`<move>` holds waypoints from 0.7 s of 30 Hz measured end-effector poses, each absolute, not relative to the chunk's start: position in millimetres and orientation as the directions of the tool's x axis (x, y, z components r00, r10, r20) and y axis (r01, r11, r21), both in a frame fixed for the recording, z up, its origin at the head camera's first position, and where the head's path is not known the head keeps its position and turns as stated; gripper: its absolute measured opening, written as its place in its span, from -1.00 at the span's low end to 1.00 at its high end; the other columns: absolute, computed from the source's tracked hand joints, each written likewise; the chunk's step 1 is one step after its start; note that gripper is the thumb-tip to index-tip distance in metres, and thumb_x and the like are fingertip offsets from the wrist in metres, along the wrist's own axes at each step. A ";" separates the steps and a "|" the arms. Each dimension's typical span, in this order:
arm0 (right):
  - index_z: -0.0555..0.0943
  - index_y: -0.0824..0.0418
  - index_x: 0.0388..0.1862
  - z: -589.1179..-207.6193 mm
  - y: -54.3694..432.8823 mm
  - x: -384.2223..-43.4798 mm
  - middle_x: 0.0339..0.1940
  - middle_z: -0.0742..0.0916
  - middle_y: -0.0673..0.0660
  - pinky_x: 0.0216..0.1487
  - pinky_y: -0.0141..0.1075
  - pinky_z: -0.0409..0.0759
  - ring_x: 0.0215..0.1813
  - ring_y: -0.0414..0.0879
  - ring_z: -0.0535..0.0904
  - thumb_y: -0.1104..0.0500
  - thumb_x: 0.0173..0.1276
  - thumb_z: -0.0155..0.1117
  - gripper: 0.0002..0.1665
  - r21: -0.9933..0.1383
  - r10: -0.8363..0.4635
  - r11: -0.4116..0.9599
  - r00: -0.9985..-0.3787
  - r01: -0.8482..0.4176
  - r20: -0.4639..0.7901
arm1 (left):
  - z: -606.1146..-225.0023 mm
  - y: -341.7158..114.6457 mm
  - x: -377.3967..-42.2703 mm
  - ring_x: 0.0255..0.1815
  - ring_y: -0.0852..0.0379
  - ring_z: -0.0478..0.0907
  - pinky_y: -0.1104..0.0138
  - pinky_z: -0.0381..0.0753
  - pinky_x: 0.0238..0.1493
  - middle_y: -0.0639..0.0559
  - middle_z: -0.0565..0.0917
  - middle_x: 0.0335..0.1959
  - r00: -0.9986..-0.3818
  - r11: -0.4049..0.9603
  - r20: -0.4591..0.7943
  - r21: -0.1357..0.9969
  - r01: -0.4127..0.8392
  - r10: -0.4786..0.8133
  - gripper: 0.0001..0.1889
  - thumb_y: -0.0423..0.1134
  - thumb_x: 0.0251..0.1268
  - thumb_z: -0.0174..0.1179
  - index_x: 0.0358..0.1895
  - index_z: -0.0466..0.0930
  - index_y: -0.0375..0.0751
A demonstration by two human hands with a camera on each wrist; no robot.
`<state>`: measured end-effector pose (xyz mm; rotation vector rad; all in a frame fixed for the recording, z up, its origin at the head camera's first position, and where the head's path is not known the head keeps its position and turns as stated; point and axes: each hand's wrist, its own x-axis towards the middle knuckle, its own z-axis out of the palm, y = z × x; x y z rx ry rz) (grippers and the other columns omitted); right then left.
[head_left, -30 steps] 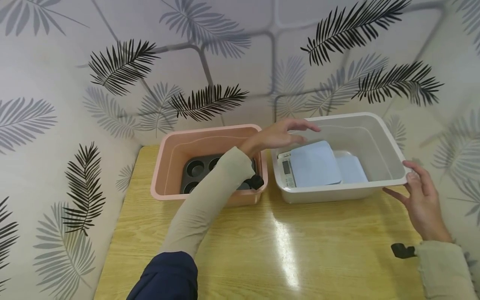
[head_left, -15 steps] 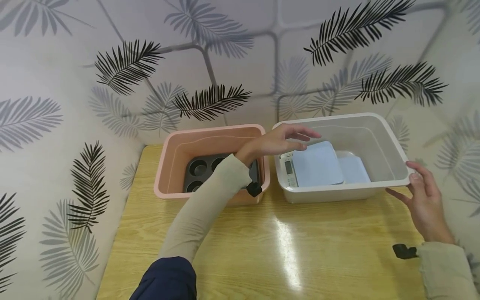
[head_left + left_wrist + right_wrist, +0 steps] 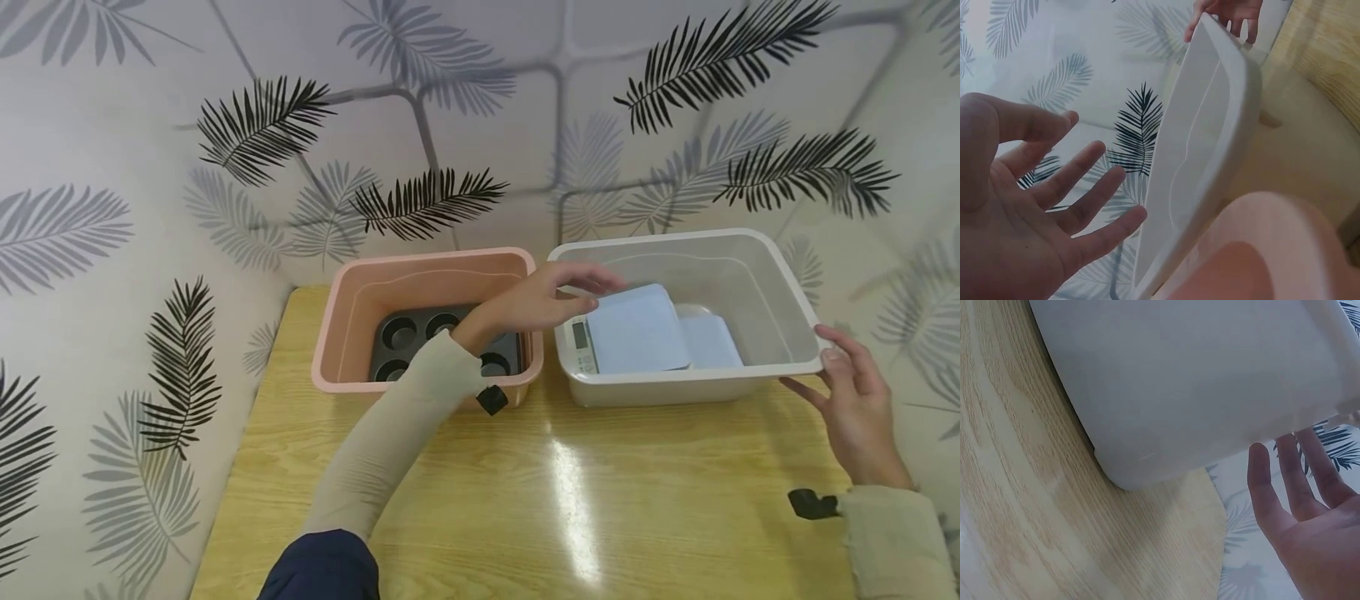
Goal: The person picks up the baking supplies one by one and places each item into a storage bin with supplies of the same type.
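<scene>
In the head view my left hand (image 3: pixel 536 300), fingers spread and holding nothing, hovers over the left end of a light grey plastic bin (image 3: pixel 675 377). The left wrist view shows the same palm, with bent fingers apart from the bin's rim. My right hand (image 3: pixel 862 408) grips the bin's right front corner, thumb at the rim and another finger below; its fingers (image 3: pixel 1260 469) reach the rim in the right wrist view. Inside the bin, a kitchen scale (image 3: pixel 637 329) with a pale blue top and small display leans at a slant. A flat pale blue piece (image 3: pixel 716 342) lies beside it.
Just left stands a peach plastic bin (image 3: pixel 324 333) with a dark muffin tin (image 3: pixel 420 321) in it, partly hidden by my left forearm. Both bins are on a wooden table (image 3: pixel 480 500), against a leaf-patterned wall (image 3: pixel 517 142).
My left hand has drawn slightly left and down, off the scale's near corner. My right hand keeps its grip on the bin's corner. The head view has shifted a little.
</scene>
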<state>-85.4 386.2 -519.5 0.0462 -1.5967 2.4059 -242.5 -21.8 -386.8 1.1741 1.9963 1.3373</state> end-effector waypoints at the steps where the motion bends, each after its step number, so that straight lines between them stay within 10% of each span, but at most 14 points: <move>1: 0.43 0.31 0.61 -518.9 385.7 -86.2 0.38 0.67 0.00 0.01 -0.34 0.84 0.30 -0.24 0.73 0.34 0.77 0.00 -0.48 -0.905 0.203 -0.363 -0.967 -0.222 0.156 | -386.5 -24.4 -239.6 0.54 -0.07 0.54 0.29 0.57 0.49 -0.24 0.62 0.47 -0.533 0.168 0.075 0.904 0.393 0.843 -0.59 -0.39 0.69 0.09 0.48 0.55 -0.34; 9: 0.67 0.45 0.36 -502.8 377.6 -92.5 0.17 0.84 -0.05 0.01 -0.56 0.74 0.16 -0.24 0.75 0.46 0.57 0.27 -0.57 -0.966 0.518 -0.193 -0.854 -0.170 0.046 | -390.7 -37.6 -226.0 0.52 -0.03 0.55 0.23 0.61 0.47 -0.25 0.62 0.48 -0.534 0.172 0.086 0.893 0.415 0.841 -0.60 -0.37 0.72 0.08 0.48 0.54 -0.35; 15: 0.69 0.23 0.42 -484.1 378.3 -92.4 0.30 0.79 -0.16 0.34 -0.60 0.56 0.36 -0.29 0.63 0.16 0.72 0.20 -0.58 -0.993 0.608 0.117 -0.790 -0.002 0.073 | -394.4 -47.6 -210.8 0.45 -0.09 0.53 0.12 0.63 0.38 -0.16 0.63 0.43 -0.614 0.271 0.117 0.822 0.501 0.781 -0.62 -0.40 0.67 0.08 0.42 0.60 -0.28; 21: 0.69 0.18 0.44 -465.3 366.2 -89.8 0.41 0.73 -0.20 0.60 -0.44 0.42 0.55 -0.30 0.53 0.20 0.71 0.18 -0.57 -0.918 0.546 0.396 -0.806 0.010 0.227 | -394.8 -62.4 -193.9 -0.12 -0.08 0.63 0.16 0.63 0.21 -0.14 0.60 0.38 -0.692 0.405 0.120 0.735 0.544 0.712 -0.59 -0.32 0.68 0.08 0.46 0.58 -0.19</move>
